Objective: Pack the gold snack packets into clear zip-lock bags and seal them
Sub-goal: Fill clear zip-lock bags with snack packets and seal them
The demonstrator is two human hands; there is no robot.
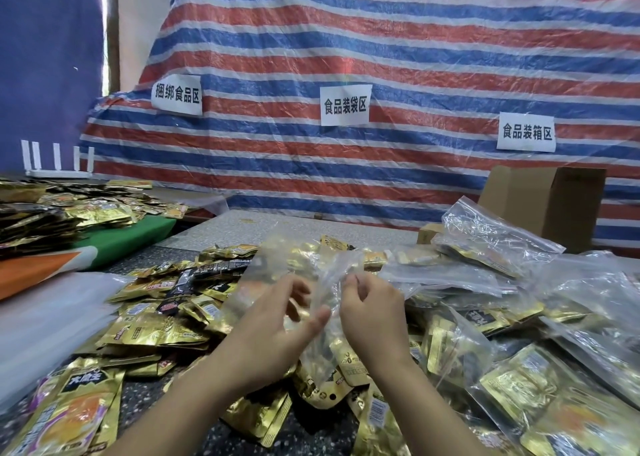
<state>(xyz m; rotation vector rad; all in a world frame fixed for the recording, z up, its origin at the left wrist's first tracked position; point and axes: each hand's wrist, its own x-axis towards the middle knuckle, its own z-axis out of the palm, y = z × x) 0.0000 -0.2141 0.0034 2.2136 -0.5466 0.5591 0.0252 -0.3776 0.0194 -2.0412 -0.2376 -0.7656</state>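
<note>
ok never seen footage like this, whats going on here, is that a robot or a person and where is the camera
No robot here: a person works with two bare hands, and the single picture comes from a wide-angle camera worn on their head, looking forward and down. The left hand and right hand both pinch the top of a clear zip-lock bag that already has gold snack packets inside. Loose gold snack packets cover the speckled table to the left; filled bags pile up on the right. Behind stand a cardboard box and a striped tarp bearing three paper signs. A white router sits far left.
</note>
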